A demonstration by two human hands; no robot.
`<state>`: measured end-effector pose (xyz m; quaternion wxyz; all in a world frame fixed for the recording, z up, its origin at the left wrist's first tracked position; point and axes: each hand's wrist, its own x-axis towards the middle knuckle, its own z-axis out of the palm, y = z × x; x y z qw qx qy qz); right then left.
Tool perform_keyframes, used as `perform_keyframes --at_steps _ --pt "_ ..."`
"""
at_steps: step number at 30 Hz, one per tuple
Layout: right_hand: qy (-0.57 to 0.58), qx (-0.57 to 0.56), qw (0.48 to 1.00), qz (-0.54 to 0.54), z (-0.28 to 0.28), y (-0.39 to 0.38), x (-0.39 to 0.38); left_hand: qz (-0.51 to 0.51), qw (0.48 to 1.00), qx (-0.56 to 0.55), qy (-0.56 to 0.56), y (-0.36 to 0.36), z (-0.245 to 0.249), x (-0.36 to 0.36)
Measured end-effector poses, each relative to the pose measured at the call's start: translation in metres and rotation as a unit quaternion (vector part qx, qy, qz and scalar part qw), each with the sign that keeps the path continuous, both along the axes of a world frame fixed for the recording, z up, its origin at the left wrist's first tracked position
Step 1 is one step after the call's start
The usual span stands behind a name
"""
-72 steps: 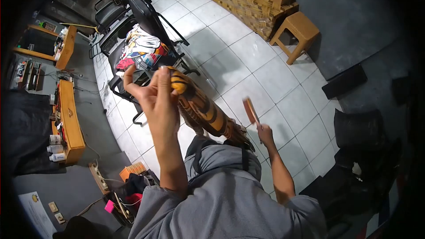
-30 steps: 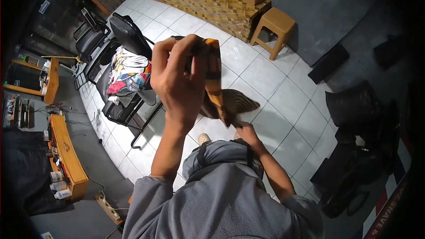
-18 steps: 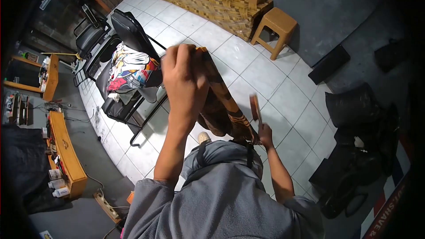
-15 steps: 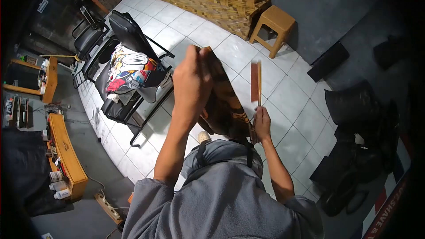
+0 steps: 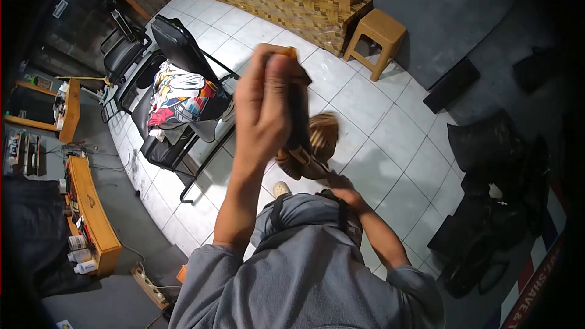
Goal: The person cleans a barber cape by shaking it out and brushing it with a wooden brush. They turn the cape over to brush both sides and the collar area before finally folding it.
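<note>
My left hand (image 5: 262,97) is raised in front of my chest, closed on the top edge of a dark brown patterned cloth (image 5: 298,116) that hangs down. An orange-yellow bit shows at its fingertips. Low beside the cloth's bottom end is my right hand (image 5: 342,190), smeared by motion, with its fingers closed round something I cannot make out. Just above it, a blurred brown striped shape (image 5: 323,136) sticks out past the cloth; whether it is cloth or a brush is unclear.
A black chair (image 5: 177,42) with a colourful printed cloth (image 5: 180,94) stands at the left. Wooden shelves (image 5: 94,213) with bottles line the left wall. A tan stool (image 5: 378,33) stands beside a woven-pattern bench (image 5: 274,6). Dark items (image 5: 481,207) lie at the right.
My right hand has moved left, in toward the cloth's lower end. The reddish-brown brush-like tool it held upright no longer shows clearly. My left hand has turned and risen slightly; the cloth hangs narrower.
</note>
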<state>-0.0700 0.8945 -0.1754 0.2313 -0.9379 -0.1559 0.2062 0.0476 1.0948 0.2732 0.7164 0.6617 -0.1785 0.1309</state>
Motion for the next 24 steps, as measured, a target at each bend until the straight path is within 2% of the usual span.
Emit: perform_keyframes --at_steps 2,4,7,9,10,11,12,14,16,18,20,21,22,24 --pt "0.077 0.009 0.994 -0.075 -0.005 -0.038 -0.032 -0.022 0.997 -0.075 -0.015 0.015 -0.001 0.0" --pt "0.098 -0.038 0.994 -0.04 -0.005 -0.064 -0.05 0.046 0.994 -0.097 -0.003 0.022 0.002 -0.004" --pt "0.208 -0.106 0.941 -0.245 -0.026 -0.079 -0.065 -0.02 0.982 -0.188 0.027 0.027 0.008 -0.005" --pt "0.088 -0.12 0.971 -0.188 -0.059 -0.091 -0.051 -0.025 0.976 -0.207 0.061 0.029 0.009 -0.008" --pt "0.029 -0.126 0.979 -0.158 -0.049 -0.088 -0.04 -0.008 0.978 -0.191 0.088 0.027 0.008 -0.009" --pt "0.037 -0.051 0.962 -0.264 -0.039 -0.086 -0.027 0.007 0.978 -0.175 0.115 0.024 0.007 -0.01" --pt "0.044 0.023 0.929 -0.367 0.014 -0.071 -0.002 0.021 0.976 -0.16 0.143 0.019 0.006 -0.011" --pt "-0.064 0.278 0.884 -0.371 0.086 -0.043 0.028 -0.018 0.977 -0.147 0.153 0.014 -0.005 -0.009" --pt "0.051 0.486 0.801 -0.345 0.206 -0.01 0.044 -0.059 0.986 -0.079 0.136 0.011 -0.011 -0.006" --pt "0.031 0.621 0.716 -0.317 0.284 0.023 0.041 -0.059 0.989 -0.064 0.124 -0.004 -0.003 -0.014" --pt "0.024 0.675 0.697 -0.239 0.3 0.038 0.033 -0.07 0.991 -0.023 0.111 -0.008 0.0 -0.017" --pt "0.008 0.651 0.723 -0.231 0.292 0.045 0.031 -0.077 0.995 0.033 0.059 -0.006 -0.003 -0.016" --pt "0.051 0.615 0.749 -0.241 0.288 0.049 0.03 -0.064 0.996 0.013 0.059 -0.006 -0.001 -0.018" --pt "-0.028 0.511 0.838 -0.191 0.227 0.054 0.039 -0.037 0.997 -0.027 0.059 -0.007 0.007 -0.025"
